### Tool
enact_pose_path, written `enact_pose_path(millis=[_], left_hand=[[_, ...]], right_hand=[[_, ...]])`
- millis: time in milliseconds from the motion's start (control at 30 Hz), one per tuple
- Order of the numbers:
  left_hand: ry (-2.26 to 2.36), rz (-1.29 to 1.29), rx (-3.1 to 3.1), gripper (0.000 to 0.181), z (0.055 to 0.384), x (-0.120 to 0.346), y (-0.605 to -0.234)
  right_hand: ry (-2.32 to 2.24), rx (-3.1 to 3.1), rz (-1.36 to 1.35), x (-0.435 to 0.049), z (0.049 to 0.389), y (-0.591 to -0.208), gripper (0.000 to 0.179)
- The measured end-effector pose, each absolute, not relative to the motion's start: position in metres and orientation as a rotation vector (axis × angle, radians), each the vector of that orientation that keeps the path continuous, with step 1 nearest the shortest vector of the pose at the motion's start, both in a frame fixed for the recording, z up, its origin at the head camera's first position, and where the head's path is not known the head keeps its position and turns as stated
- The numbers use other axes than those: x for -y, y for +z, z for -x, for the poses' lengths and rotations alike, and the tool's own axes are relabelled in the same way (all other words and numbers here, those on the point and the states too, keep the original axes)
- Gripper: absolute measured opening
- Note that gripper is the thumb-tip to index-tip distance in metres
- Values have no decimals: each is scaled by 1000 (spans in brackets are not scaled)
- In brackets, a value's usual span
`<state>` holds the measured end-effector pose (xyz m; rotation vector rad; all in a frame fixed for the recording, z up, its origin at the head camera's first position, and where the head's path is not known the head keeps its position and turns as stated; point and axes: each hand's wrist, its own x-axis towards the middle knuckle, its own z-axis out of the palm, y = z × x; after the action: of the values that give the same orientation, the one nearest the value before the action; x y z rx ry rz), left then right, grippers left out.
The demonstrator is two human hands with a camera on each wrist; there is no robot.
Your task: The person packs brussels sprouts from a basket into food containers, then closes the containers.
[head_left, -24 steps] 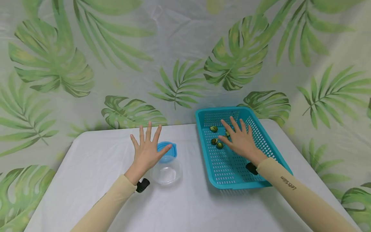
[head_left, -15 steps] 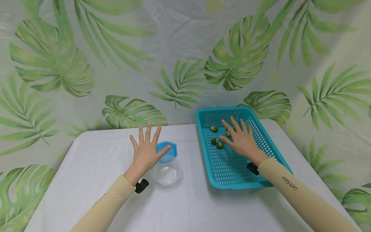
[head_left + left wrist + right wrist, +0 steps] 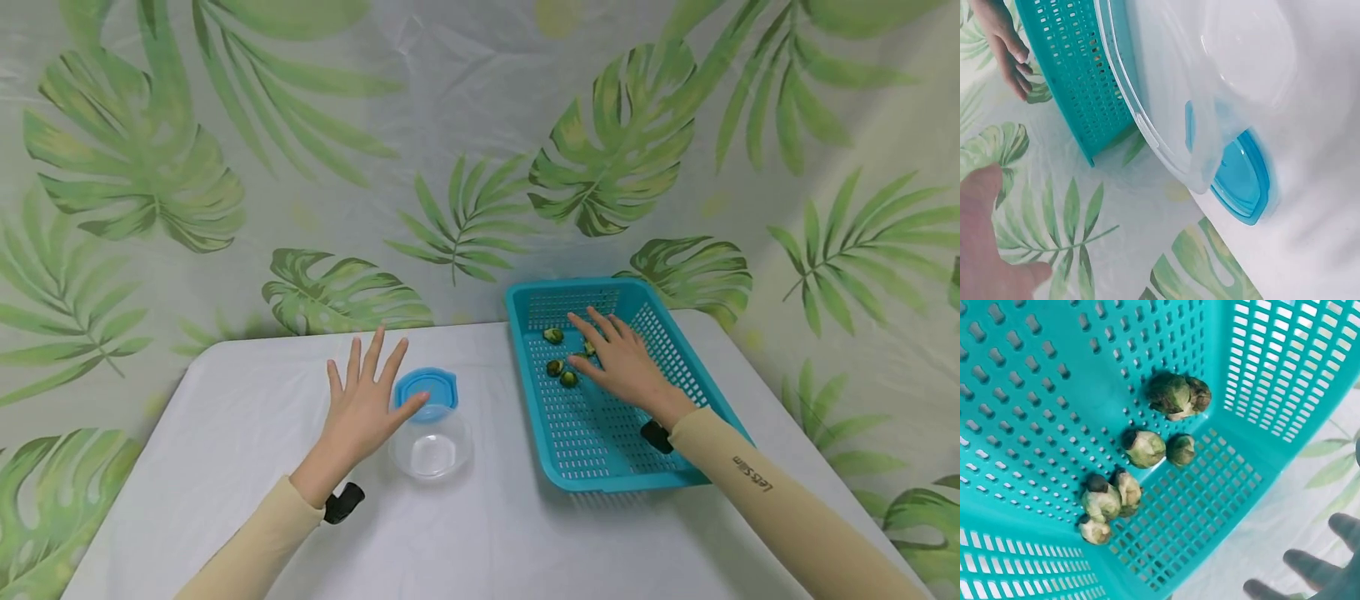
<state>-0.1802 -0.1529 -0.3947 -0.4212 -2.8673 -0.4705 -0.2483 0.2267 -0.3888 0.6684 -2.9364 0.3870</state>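
Observation:
My left hand (image 3: 358, 412), fingers spread and nothing in them, is raised left of a clear plastic bowl (image 3: 429, 454). Just behind the bowl lies its blue lid (image 3: 427, 387), partly overlapped by the left thumb in the head view. With fingers apart, my right hand (image 3: 628, 364) hovers over a turquoise perforated basket (image 3: 551, 458). Several small Brussels sprouts (image 3: 568, 379) lie in the basket's far part, some hidden by that hand. The right wrist view shows the sprouts (image 3: 1145, 449) loosely grouped, with the right fingers (image 3: 1313, 569) apart from them.
A white cloth covers the table (image 3: 247, 417), and the basket takes up much of its right side. Behind the table hangs a leaf-patterned curtain (image 3: 465, 83). A black wrist camera (image 3: 344, 503) sits under the left wrist.
My left hand has moved slightly left and nearer to me, baring more of the blue lid. The right hand has shifted only slightly. Bowl, lid and basket stay put.

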Motion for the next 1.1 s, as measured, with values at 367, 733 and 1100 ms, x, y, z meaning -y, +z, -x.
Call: enact_pose_path(millis=[367, 733, 1100], left_hand=[[-1142, 783, 2851, 95, 167, 172, -415], [-1468, 794, 2849, 106, 164, 175, -448], [-1498, 800, 2818, 104, 160, 170, -457]], right_hand=[[1031, 2860, -809, -234, 258, -395, 61], [1492, 2905, -768, -244, 269, -401, 48], [1521, 3024, -807, -241, 274, -413, 42]])
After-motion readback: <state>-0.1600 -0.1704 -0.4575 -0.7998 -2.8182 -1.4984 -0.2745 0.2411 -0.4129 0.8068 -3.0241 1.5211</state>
